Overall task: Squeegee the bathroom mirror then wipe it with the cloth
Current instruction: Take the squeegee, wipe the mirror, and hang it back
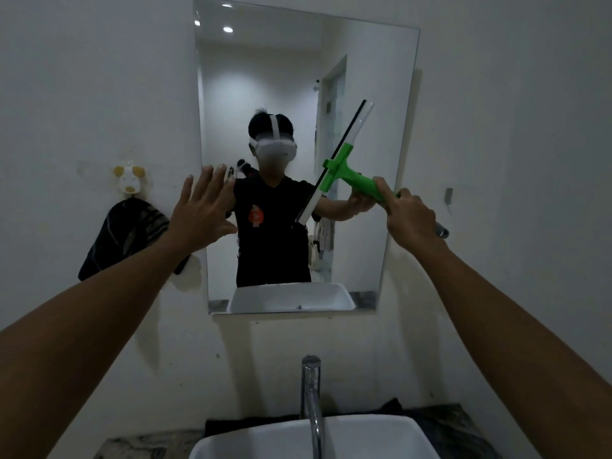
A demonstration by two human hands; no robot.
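The right hand (410, 217) grips the green handle of the squeegee (344, 167) before the right half of the mirror (390, 94). Its blade runs steeply from lower left to upper right; the handle points down-right. The left hand (202, 207), fingers spread and holding nothing, reaches the mirror's left edge. A dark cloth (122, 233) hangs on the wall, left.

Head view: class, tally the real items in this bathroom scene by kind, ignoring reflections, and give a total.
Hands: 2, left hand and right hand
Squeegee: 1
Mirror: 1
Hanging dark cloth: 1
Wall hook: 1
Tap: 1
Basin: 1
Total: 8
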